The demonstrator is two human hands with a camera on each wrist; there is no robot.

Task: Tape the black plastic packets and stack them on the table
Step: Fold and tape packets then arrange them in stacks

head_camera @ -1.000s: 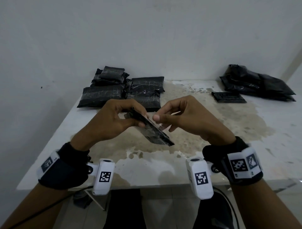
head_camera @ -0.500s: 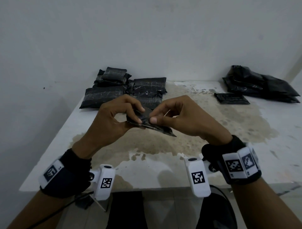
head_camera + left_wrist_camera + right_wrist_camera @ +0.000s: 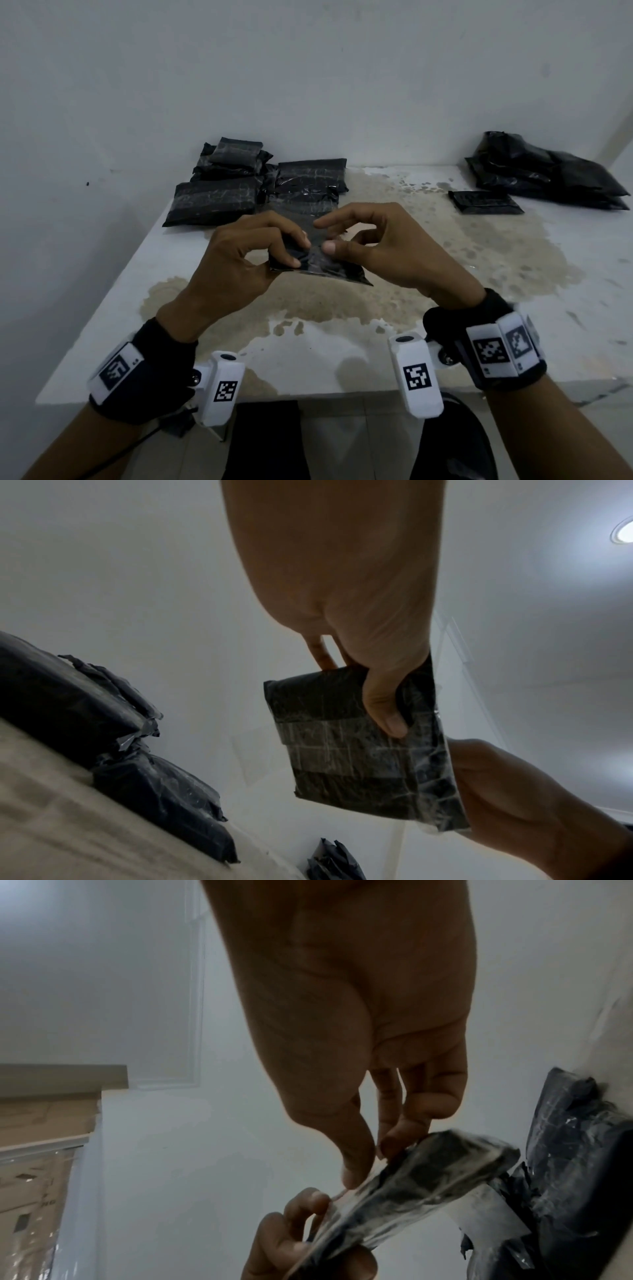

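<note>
A: Packet [image 3: 317,265] — where, relative to the fingers?

B: Held in the air above the table [image 3: 513,325], between both hands. Left hand [image 3: 239,260] grips its left end: thumb curled over the near face, fingers wrapped behind. The left wrist view shows that thumb [image 3: 383,704] pressed flat on the taped face, clear tape bands running under and beside it.

A: Right hand [image 3: 380,250]?

B: Narrow pinch. Thumb and forefinger tips nearly meet at the packet's upper edge, just right of the left thumb. In the right wrist view they close on a thin clear film [image 3: 346,1191] at that edge; the other fingers [image 3: 435,1096] curl loosely above it, touching nothing that shows. Whether the film is loose tape or a wrap edge — cannot tell.

A: Packet attitude?

B: Roughly flat, its right corner dipping beyond the right palm.

A: Beyond the fingertips?

B: Taped stack [image 3: 253,188] at the table's far left, just past the left knuckles. One flat packet lying alone [image 3: 486,202] far right of the right hand, and beside it, farther right, a loose pile of black bags [image 3: 548,174].
</note>
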